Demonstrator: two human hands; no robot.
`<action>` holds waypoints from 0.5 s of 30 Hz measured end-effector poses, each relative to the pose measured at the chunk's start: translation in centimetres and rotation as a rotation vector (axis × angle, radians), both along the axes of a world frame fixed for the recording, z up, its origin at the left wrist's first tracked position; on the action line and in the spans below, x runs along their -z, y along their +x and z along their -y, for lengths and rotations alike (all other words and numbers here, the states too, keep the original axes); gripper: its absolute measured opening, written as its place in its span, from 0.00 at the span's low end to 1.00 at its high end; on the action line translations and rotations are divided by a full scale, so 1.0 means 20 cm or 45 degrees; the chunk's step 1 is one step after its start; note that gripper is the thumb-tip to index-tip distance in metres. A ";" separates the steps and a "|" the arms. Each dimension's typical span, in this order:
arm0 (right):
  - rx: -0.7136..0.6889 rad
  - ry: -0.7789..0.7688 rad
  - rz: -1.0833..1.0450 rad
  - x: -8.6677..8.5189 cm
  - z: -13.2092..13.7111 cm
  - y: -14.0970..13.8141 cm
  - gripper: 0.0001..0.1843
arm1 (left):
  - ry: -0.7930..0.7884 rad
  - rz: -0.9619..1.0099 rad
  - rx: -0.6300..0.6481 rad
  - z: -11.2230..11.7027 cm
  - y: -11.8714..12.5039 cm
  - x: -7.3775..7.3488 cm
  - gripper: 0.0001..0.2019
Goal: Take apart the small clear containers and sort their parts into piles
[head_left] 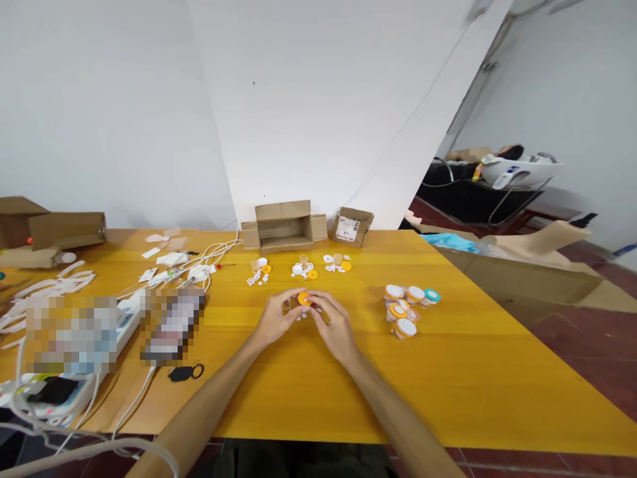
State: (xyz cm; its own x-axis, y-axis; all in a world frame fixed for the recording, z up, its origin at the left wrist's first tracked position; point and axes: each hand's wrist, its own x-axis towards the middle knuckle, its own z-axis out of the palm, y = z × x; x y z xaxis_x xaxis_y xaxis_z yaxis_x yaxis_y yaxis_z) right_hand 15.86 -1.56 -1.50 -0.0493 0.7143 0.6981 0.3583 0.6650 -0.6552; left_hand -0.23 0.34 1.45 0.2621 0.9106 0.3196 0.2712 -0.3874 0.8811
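Near the frame's centre, my left hand [277, 317] and right hand [335, 326] together pinch an orange cap [303, 297], which I should steady with light, even fingertip pressure.

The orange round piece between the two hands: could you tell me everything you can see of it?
The orange round piece is small and disc-like, apparently plastic, with a paler spot near its middle. Fingertips of the left hand and right hand hold it from opposite sides, over the wooden-looking table. A broad face shows to the camera. Its underside is hidden, and finer markings are too small to tell.
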 end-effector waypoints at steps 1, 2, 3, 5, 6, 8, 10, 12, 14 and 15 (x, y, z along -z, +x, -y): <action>0.001 -0.016 -0.019 0.00 0.00 0.00 0.13 | -0.004 -0.007 -0.006 0.00 0.00 0.00 0.16; 0.001 -0.034 -0.039 0.01 0.00 0.00 0.12 | -0.004 -0.012 -0.014 0.00 0.00 -0.01 0.16; 0.001 -0.050 -0.063 0.01 0.00 0.00 0.12 | 0.001 -0.014 -0.024 0.00 0.00 -0.01 0.16; -0.002 -0.079 -0.110 0.01 -0.01 0.00 0.11 | 0.018 -0.007 -0.036 0.00 0.00 -0.01 0.16; -0.003 -0.097 -0.132 0.00 -0.01 0.00 0.10 | 0.025 -0.002 -0.039 0.00 0.00 -0.01 0.16; -0.005 -0.133 -0.170 0.00 -0.01 0.00 0.09 | 0.032 0.007 -0.043 0.00 0.00 0.00 0.15; -0.014 -0.162 -0.207 -0.01 -0.01 0.00 0.09 | 0.025 0.019 -0.049 -0.01 0.00 0.00 0.14; -0.022 -0.179 -0.241 -0.02 -0.01 -0.01 0.08 | 0.000 0.032 -0.058 -0.01 0.00 0.01 0.13; -0.025 -0.184 -0.259 -0.02 -0.01 -0.01 0.08 | -0.037 0.045 -0.072 -0.02 -0.01 0.01 0.12; -0.025 -0.179 -0.259 -0.03 -0.01 -0.01 0.08 | -0.053 0.052 -0.081 -0.02 -0.01 0.01 0.11</action>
